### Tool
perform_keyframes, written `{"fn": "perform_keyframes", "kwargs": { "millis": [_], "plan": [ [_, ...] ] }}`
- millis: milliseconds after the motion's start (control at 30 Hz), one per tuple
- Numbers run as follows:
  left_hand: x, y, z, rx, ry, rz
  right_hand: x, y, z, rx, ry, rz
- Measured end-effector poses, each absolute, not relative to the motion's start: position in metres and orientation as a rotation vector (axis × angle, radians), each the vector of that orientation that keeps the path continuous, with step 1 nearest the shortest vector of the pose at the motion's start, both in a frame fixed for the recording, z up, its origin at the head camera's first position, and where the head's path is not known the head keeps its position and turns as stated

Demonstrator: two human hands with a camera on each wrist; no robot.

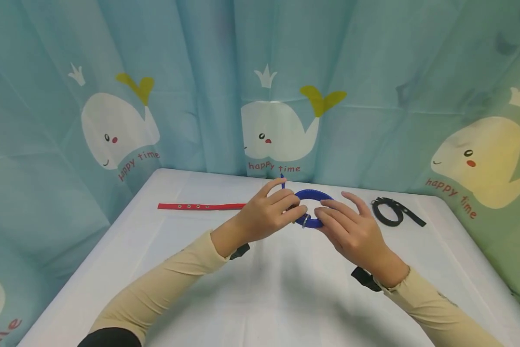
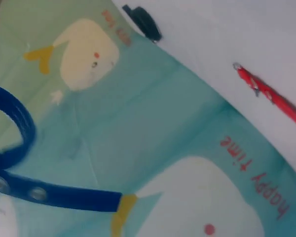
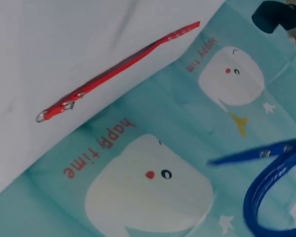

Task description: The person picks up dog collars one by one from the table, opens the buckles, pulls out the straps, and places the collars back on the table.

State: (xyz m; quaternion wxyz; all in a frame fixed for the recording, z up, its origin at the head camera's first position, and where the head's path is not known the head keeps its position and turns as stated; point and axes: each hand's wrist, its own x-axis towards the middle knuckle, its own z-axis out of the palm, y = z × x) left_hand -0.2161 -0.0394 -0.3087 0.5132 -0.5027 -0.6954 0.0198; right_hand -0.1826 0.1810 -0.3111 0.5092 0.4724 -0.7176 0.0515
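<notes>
Head view: left hand (image 1: 268, 212) and right hand (image 1: 353, 233) pinch the blue strap (image 1: 313, 194) between them; its tail (image 1: 282, 183) pokes up, nearer the left hand. Left wrist: tail sticks out straight, 2 holes (image 2: 38, 193) showing. Right wrist: tail points off the loop (image 3: 251, 202).

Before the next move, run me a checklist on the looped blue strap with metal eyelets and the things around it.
1. Left hand holding the looped blue strap with metal eyelets: ok.
2. Right hand holding the loop's other side: ok.
3. Free end sticking out past the loop: ok.
4. Strap fully fastened: cannot tell; fingers hide part of it.
5. Thin red strap looped: not ok, lies straight.
6. Looped black strap untouched on the white table: ok.
</notes>
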Motion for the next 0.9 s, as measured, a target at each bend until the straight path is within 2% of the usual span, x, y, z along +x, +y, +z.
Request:
{"fn": "perform_keyframes", "kwargs": {
  "millis": [900],
  "plan": [
    [-0.21, -0.04, -0.298, -1.246, -1.711, 0.029, -0.184, 0.175, -0.308, 1.153, -1.692, 0.227]
  ]
}}
